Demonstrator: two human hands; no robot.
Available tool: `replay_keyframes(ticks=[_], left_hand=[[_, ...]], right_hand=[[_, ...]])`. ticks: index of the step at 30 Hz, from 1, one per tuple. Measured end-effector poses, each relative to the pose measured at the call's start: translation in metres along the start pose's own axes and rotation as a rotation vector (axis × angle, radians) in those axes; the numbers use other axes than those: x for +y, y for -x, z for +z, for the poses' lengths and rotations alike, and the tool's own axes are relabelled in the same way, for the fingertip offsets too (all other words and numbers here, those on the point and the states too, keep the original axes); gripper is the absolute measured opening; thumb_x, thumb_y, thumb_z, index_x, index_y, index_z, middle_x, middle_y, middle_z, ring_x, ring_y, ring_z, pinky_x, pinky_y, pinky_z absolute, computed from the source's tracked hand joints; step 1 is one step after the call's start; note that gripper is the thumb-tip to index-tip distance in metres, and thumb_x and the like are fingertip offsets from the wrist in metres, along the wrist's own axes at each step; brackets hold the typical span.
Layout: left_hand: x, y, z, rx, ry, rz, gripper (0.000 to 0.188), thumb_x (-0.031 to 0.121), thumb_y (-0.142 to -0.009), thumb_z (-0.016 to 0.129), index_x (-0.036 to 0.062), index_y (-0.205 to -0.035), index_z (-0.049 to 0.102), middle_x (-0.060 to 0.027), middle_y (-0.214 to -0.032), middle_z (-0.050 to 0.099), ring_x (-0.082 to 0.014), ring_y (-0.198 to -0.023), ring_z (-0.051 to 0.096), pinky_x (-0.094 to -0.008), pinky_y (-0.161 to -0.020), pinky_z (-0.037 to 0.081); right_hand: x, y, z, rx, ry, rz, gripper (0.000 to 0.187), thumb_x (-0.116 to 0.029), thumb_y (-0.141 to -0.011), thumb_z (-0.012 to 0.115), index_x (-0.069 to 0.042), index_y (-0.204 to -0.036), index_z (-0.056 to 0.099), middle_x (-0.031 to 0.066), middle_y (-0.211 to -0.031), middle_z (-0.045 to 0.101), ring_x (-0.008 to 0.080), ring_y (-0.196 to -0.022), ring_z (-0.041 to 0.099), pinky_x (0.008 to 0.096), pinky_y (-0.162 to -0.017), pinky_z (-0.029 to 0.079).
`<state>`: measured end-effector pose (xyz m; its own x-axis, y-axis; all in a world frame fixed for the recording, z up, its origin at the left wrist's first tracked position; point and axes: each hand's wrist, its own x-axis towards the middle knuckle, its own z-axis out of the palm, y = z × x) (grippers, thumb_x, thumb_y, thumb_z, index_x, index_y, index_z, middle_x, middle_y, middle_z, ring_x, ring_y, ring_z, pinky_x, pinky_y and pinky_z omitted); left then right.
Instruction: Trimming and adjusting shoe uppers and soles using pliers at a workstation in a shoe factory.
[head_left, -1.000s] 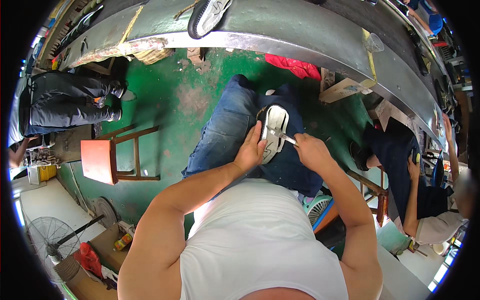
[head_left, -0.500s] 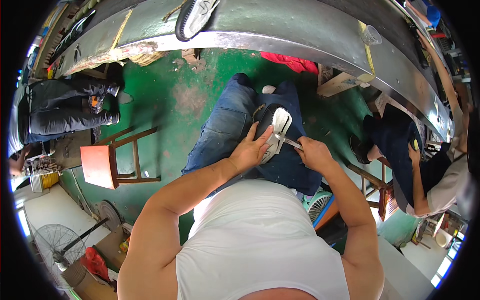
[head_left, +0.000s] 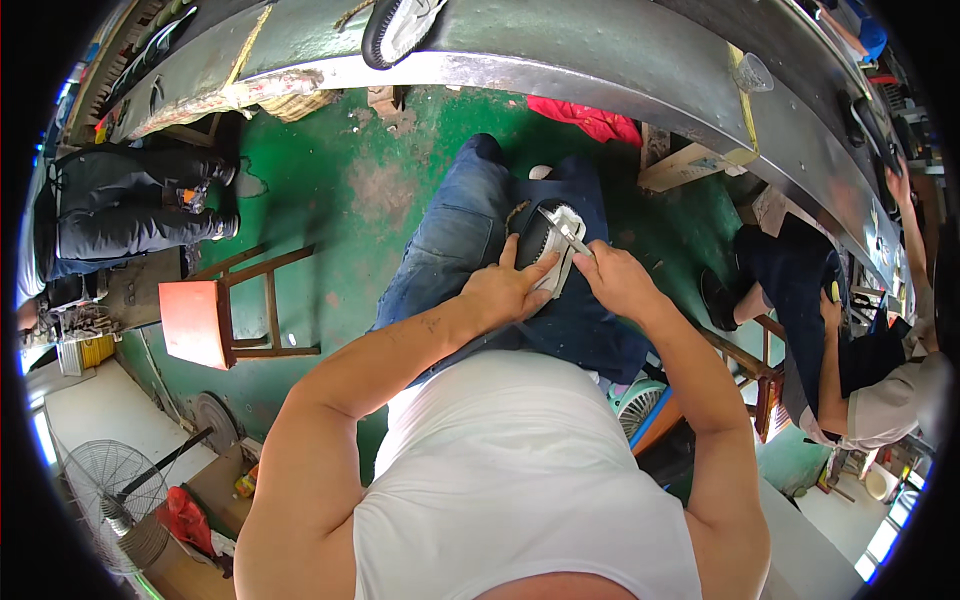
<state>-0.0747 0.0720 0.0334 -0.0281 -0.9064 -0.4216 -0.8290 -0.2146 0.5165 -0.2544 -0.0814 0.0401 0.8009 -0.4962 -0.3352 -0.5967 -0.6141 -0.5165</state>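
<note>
A black shoe upper with a pale, stitched-looking rim and white underside (head_left: 567, 222) lies across my lap on the dark blue apron (head_left: 590, 300). My left hand (head_left: 510, 285) grips its near end, the index finger stretched along the black side and the thumb on the white part. My right hand (head_left: 615, 277) is closed round a narrow, shiny metal tool (head_left: 570, 235). The tool's tip lies at the far rim of the shoe. Its exact kind is not clear.
A long metal-topped bench (head_left: 560, 50) crosses ahead, carrying another shoe (head_left: 392, 35) and a clear cup (head_left: 752, 73). To the left are a wooden stool (head_left: 200, 322) and a standing person (head_left: 140, 210). A seated co-worker (head_left: 840, 330) is at the right; a fan (head_left: 115, 490) stands lower left.
My right hand has moved slightly up and left, bringing the tool from the middle of the shoe to its far rim. The shoe is turned a little, and my left hand still holds it.
</note>
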Motion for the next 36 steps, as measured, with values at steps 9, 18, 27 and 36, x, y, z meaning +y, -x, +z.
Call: replay_keyframes(ticks=[9, 18, 27, 36], left_hand=[[-0.016, 0.022, 0.024, 0.216, 0.64, -0.109, 0.076, 0.025, -0.095, 0.061, -0.0085, -0.151, 0.024, -0.0354, -0.157, 0.015, -0.0449, -0.145, 0.027, -0.0401, -0.12, 0.025], [-0.006, 0.023, -0.039, -0.084, 0.381, -0.134, 0.107, 0.023, -0.075, 0.079, 0.0073, -0.158, 0.014, -0.0311, -0.113, 0.065, -0.045, -0.105, 0.064, -0.0452, -0.095, 0.05], [0.027, 0.0, -0.128, 0.541, 0.785, 0.374, 0.062, 0.004, -0.081, 0.079, 0.0037, -0.133, 0.045, -0.0106, -0.11, 0.07, -0.017, -0.096, 0.068, -0.0315, -0.084, 0.054], [-0.012, -0.031, -0.012, 0.261, 0.614, 0.013, 0.075, 0.019, -0.077, 0.081, 0.0028, -0.143, 0.048, -0.0183, -0.117, 0.068, -0.0216, -0.093, 0.067, -0.0325, -0.078, 0.054]], right_hand=[[-0.02, 0.032, 0.007, -0.105, -0.141, -0.031, 0.045, -0.041, -0.102, 0.046, 0.002, -0.1, 0.057, 0.0266, -0.09, 0.067, 0.0455, -0.087, 0.064, 0.0504, -0.076, 0.05], [0.021, 0.082, 0.037, -0.012, -0.59, 0.209, 0.036, -0.03, -0.094, 0.062, 0.0, -0.115, 0.059, 0.0138, -0.09, 0.068, 0.0288, -0.082, 0.066, 0.037, -0.076, 0.051], [0.03, 0.099, 0.057, 0.191, -0.986, 0.194, 0.035, -0.014, -0.093, 0.061, -0.001, -0.124, 0.054, 0.0045, -0.097, 0.066, 0.0141, -0.086, 0.063, 0.0295, -0.079, 0.051], [0.008, 0.088, -0.015, 0.076, -0.465, 0.131, 0.027, -0.016, -0.095, 0.059, 0.002, -0.114, 0.058, 0.0181, -0.088, 0.067, 0.0347, -0.084, 0.067, 0.0378, -0.077, 0.052]])
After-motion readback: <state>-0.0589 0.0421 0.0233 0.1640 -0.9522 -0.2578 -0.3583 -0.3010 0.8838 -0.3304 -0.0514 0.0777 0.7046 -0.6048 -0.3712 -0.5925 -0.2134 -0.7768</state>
